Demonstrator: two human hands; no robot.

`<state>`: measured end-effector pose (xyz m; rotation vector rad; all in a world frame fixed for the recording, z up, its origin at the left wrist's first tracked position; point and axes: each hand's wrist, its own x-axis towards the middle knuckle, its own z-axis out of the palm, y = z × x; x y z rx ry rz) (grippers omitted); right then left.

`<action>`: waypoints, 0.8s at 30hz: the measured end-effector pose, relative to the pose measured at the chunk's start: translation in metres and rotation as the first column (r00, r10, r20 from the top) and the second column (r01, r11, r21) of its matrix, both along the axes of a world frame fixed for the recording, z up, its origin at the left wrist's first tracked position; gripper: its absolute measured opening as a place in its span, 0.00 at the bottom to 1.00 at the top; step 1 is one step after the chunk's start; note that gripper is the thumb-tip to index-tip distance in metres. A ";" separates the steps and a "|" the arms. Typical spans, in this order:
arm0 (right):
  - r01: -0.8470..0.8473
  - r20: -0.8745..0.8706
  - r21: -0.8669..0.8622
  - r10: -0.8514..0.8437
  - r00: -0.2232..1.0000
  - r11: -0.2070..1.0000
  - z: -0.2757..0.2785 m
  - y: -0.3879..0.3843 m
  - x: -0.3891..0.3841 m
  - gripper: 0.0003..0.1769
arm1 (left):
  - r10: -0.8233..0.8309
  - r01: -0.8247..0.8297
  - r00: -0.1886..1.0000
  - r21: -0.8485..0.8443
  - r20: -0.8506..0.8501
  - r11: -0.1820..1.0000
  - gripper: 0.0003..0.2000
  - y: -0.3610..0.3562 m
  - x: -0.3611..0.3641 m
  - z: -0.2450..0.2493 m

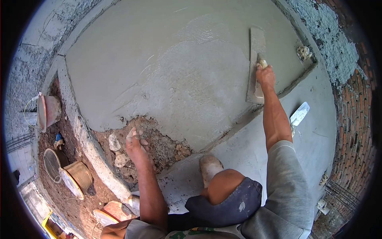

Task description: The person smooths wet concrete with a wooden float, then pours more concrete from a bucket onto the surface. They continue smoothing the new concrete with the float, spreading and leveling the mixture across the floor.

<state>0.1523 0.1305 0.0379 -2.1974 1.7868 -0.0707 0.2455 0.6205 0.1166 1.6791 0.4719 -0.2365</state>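
Observation:
My right hand (266, 76) grips the handle of a long rectangular plastering trowel (253, 59), whose blade lies on the wet grey cement (159, 79) near its right side. My left hand (137, 144) hangs over a patch of bare rubble (163, 149) at the near left corner of the cement. Its fingers are loosely bent and apart, and nothing shows in them. The cement is smooth at the far side and rougher towards the rubble. A pointing trowel (300, 114) with a pale blade lies on the grey ledge to the right of my right forearm.
A low concrete edge (85, 139) runs along the left. Beyond it, several buckets, including an upright one (51, 111) and a tipped one (77, 177), stand on soil. A crumpled lump (304, 53) sits at the right corner. A brick wall (352, 135) rises at right.

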 end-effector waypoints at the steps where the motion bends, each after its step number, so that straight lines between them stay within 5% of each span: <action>1: 0.092 0.010 -0.023 -0.092 0.996 0.995 -0.003 -0.021 -0.004 0.33 | 0.014 -0.014 1.000 0.010 -0.006 1.000 0.14 0.001 0.002 -0.002; 5: 0.242 0.240 0.089 -0.257 0.936 0.966 -0.013 -0.090 -0.040 0.35 | -0.001 0.001 1.000 0.037 -0.011 0.999 0.14 0.009 0.001 -0.006; 10: 0.174 0.404 0.338 -0.309 0.861 0.925 -0.036 -0.095 -0.045 0.32 | -0.021 0.022 1.000 0.072 -0.021 0.997 0.14 -0.009 -0.002 -0.009; 13: 0.081 0.465 0.367 -0.258 0.847 0.927 -0.027 -0.033 -0.017 0.26 | -0.051 0.052 0.998 0.056 -0.032 0.997 0.14 -0.022 -0.002 0.005; 19: -0.217 0.349 0.386 0.076 0.934 0.897 -0.007 0.078 0.037 0.28 | -0.035 0.036 0.999 0.036 -0.021 0.999 0.14 -0.016 0.010 0.006; 24: -0.372 0.386 0.472 0.192 0.903 0.799 0.013 0.151 0.077 0.30 | -0.068 0.067 0.996 0.028 0.060 0.997 0.13 0.003 0.031 0.014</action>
